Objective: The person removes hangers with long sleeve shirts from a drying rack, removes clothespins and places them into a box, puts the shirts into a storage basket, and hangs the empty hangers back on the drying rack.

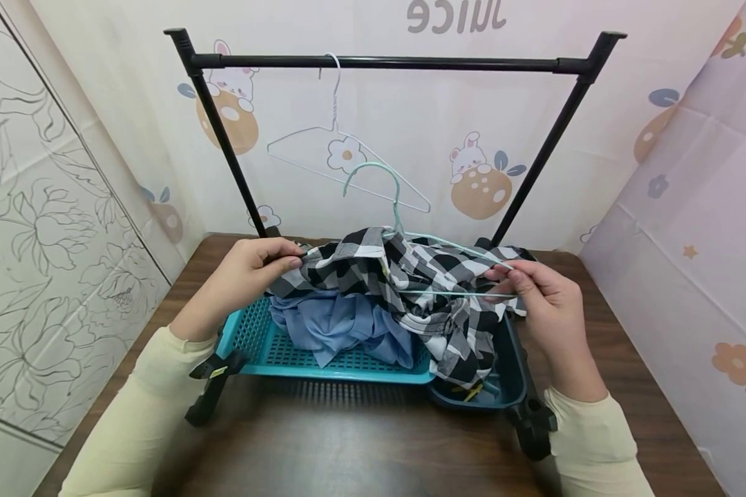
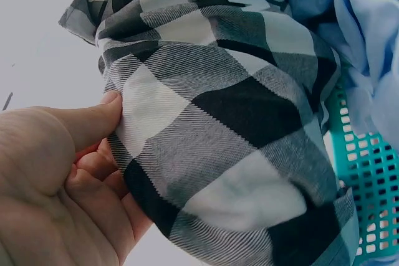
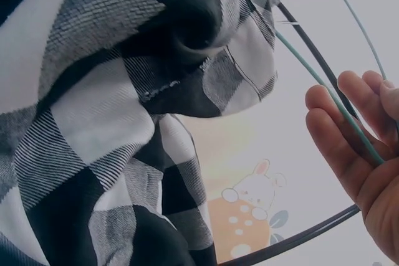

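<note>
A black, white and grey checked shirt [image 1: 360, 266] is bunched over a mint-green wire hanger [image 1: 400, 200], its hook standing up out of the collar. My left hand [image 1: 249, 273] pinches the shirt's edge on the left between thumb and fingers. In the left wrist view, the checked cloth [image 2: 230, 104] hangs from that thumb and those fingers, with pale lettering near the top. At the hanger's right end, my right hand [image 1: 550, 304] holds the bare wire. The right wrist view shows the hanger's lower wire [image 3: 340, 101] crossing the fingers; the hanger's left half is hidden by cloth.
A teal basket [image 1: 249, 338] holds a light blue garment [image 1: 342, 324]. Beside it sits a dark blue bin [image 1: 510, 373], partly under the shirt. Behind stands a black rack [image 1: 460, 63], with a white wire hanger [image 1: 336, 124] hanging from its bar. All stand on a brown wooden table [image 1: 311, 442].
</note>
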The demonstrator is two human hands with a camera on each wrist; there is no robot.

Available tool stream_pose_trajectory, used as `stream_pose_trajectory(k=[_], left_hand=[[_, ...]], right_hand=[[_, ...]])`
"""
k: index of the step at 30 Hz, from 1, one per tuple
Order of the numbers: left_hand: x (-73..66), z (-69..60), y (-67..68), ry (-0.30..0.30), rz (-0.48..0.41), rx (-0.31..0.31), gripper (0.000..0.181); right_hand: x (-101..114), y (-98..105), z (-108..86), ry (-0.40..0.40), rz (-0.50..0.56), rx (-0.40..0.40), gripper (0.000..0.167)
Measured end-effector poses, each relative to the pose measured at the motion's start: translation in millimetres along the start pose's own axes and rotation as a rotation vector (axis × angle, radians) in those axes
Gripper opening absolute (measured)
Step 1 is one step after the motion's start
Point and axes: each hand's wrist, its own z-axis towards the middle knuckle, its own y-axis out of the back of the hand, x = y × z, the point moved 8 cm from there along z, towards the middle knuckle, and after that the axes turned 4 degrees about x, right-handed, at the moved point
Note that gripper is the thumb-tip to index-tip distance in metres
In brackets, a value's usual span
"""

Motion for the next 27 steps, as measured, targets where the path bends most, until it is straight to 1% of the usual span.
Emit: stream_pose_trajectory(k=[4, 7, 11, 15, 19, 22, 26, 27], left_hand=[[7.2, -4.3, 3.6, 0.022, 0.003, -0.011, 0.015], [14.3, -8.5, 6.0, 0.062, -0.031, -0.024, 0.016], [22.5, -13.9, 9.4, 0.106, -0.069, -0.043, 0.017], [26.6, -17.2, 13.1, 0.118, -0.091, -0.064, 0.016], [31.0, -19.7, 19.4, 0.123, -0.151, -0.100, 0.014], [36.0, -22.3, 25.7, 0.131, -0.148, -0.139, 0.013], [46.9, -26.1, 33.7, 0.157, -0.145, -0.184, 0.014], [50.2, -26.7, 35.0, 0.163, -0.161, -0.190, 0.015]], right_hand=[[-1, 7, 1.1, -0.016, -0.047, -0.024, 0.025], [-1, 11, 0.9, -0.024, -0.046, -0.033, 0.026], [-3, 15, 0.4, -0.037, 0.012, -0.033, 0.027], [-4, 20, -0.5, -0.051, 0.057, -0.042, 0.027], [-4, 24, 0.2, -0.042, 0.082, -0.047, 0.027], [-3, 28, 0.7, -0.032, 0.058, -0.052, 0.026], [-3, 33, 0.2, -0.048, 0.031, -0.064, 0.026], [-2, 34, 0.0, -0.053, 0.037, -0.066, 0.027]])
